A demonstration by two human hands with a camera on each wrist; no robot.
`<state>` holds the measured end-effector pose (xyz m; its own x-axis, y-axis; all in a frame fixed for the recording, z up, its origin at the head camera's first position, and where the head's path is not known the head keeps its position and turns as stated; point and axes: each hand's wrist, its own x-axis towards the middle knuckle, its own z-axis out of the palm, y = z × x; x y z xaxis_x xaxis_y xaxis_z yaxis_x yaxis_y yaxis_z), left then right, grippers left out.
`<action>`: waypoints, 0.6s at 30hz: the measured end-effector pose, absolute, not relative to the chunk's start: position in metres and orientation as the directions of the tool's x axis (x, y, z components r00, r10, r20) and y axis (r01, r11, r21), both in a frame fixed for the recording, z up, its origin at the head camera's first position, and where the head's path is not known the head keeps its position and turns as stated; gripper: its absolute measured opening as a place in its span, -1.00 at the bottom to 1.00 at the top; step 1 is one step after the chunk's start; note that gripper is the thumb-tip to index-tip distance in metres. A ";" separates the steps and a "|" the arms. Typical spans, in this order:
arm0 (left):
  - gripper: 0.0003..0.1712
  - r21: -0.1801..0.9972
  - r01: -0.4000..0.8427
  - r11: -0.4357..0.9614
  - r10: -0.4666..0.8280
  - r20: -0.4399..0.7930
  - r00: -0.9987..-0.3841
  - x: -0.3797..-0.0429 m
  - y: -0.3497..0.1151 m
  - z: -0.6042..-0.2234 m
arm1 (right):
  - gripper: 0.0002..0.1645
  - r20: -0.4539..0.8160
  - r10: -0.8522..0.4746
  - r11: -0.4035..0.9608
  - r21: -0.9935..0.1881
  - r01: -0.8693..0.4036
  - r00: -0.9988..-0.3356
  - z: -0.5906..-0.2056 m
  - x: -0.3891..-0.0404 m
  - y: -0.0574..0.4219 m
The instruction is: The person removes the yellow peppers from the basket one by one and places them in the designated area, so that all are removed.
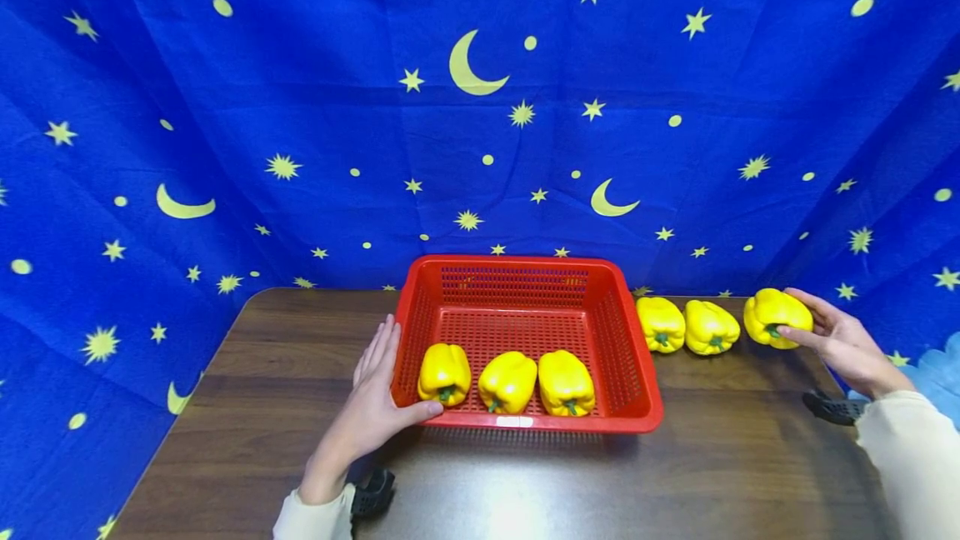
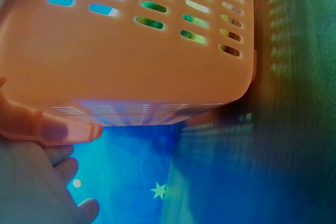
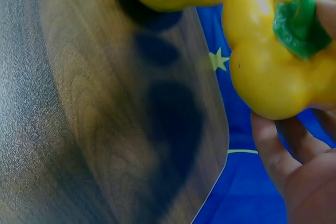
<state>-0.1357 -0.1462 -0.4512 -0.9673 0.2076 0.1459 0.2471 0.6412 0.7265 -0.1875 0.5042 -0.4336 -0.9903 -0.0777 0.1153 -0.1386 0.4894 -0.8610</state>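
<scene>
At the right end of the table, my right hand grips a yellow bell pepper, thumb beside its green stem. In the right wrist view this held pepper overlaps the table's edge, with fingers beneath it. My left hand rests against the left front corner of a red plastic basket. Its straight fingers lie along the basket's left side, the thumb on the front rim. Three yellow peppers sit in a row along the basket's front. Two more peppers stand on the table right of the basket.
The brown wooden table carries the basket near its back edge. Behind it hangs a blue curtain with yellow moons and stars. A light blue fluffy item shows at the right edge.
</scene>
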 end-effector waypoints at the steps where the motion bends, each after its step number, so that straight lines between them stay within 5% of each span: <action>1: 0.41 0.727 0.249 0.640 0.208 0.148 -0.967 -0.136 -0.146 -0.451 | -0.17 0.118 -0.083 0.489 -0.860 -0.144 -0.990 -0.435 -0.188 0.504; 18: 0.40 0.726 0.253 0.639 0.211 0.151 -0.966 -0.135 -0.146 -0.451 | -0.18 0.057 -0.074 0.749 -0.656 -0.093 -0.996 -0.450 -0.197 0.498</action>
